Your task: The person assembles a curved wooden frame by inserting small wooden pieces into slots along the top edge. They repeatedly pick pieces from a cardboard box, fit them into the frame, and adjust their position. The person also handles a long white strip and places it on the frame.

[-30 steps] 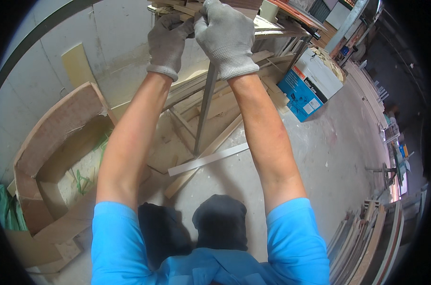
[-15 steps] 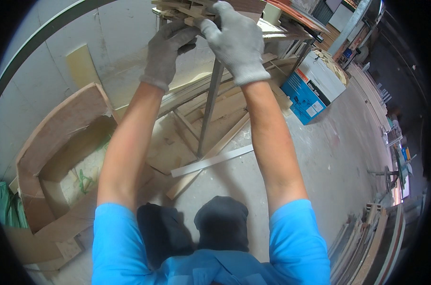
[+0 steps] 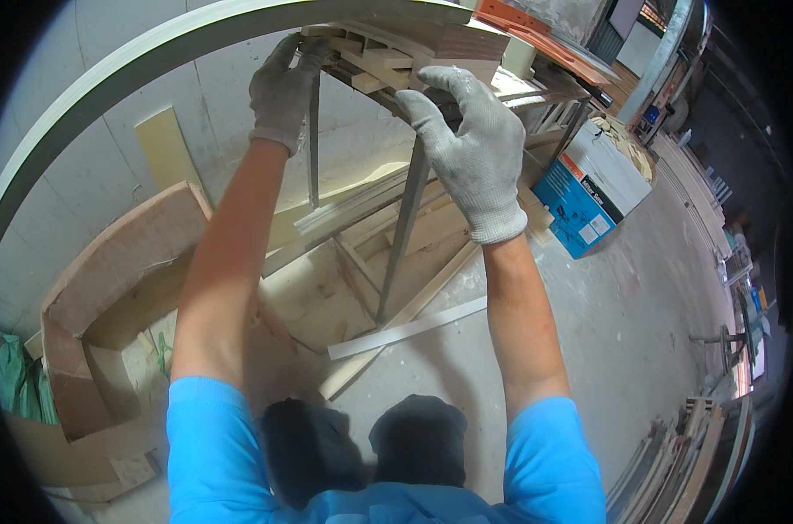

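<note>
At the top of the view, light wooden strips [image 3: 386, 59] lie in a stack beside a thicker reddish-brown wooden block [image 3: 470, 42], on a stand with metal legs. My left hand [image 3: 281, 94], in a grey knit glove, is at the left ends of the strips. Its fingers are stretched upward, touching the wood, with the tips partly hidden. My right hand [image 3: 479, 144], gloved alike, is in front of the stack's right end. Its thumb and forefinger are spread apart in a curve, with nothing seen between them.
A long bar [image 3: 134, 77] curves across the top left. A hollow curved wooden form [image 3: 121, 253] stands at left by a green bag [image 3: 19, 380]. A blue-and-white carton [image 3: 580, 201] sits right of the stand. Boards and a white strip [image 3: 409, 328] lie on the floor.
My hands have moved apart. The right has come off the strips, right and nearer; the left has shifted to their left ends. The view has tilted up, showing more of the stack.
</note>
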Demonstrator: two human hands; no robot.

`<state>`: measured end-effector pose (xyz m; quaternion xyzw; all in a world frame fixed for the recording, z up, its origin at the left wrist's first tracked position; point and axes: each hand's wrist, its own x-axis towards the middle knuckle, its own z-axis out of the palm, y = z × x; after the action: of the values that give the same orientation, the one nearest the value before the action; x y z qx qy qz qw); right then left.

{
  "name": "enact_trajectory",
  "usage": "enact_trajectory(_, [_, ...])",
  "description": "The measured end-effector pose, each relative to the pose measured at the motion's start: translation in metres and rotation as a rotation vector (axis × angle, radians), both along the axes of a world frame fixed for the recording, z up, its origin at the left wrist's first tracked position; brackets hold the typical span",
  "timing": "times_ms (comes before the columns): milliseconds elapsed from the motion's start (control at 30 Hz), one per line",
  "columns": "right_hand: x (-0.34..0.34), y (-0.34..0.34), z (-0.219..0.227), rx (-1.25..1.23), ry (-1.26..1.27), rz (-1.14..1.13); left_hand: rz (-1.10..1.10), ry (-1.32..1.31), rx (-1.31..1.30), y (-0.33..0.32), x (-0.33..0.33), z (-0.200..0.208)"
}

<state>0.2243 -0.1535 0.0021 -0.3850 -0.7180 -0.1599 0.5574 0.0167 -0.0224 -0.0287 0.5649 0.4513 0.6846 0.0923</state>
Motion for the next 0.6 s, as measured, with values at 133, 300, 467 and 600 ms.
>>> enact_trajectory(133, [-0.009,0.015,0.003,0.010,-0.070,-0.068,0.093,0.173,0.034,0.003,-0.003,0.007])
enact_trajectory(300, [-0.020,0.033,0.006,0.140,-0.099,-0.044,-0.044,-0.059,-0.087,0.002,0.002,0.011])
enact_trajectory(467, [-0.022,0.035,0.005,0.165,-0.140,-0.084,0.043,0.198,0.071,0.012,-0.008,0.010])
enact_trajectory(600, [-0.023,0.035,0.007,0.170,-0.175,-0.071,-0.100,0.081,0.174,0.021,-0.008,0.005])
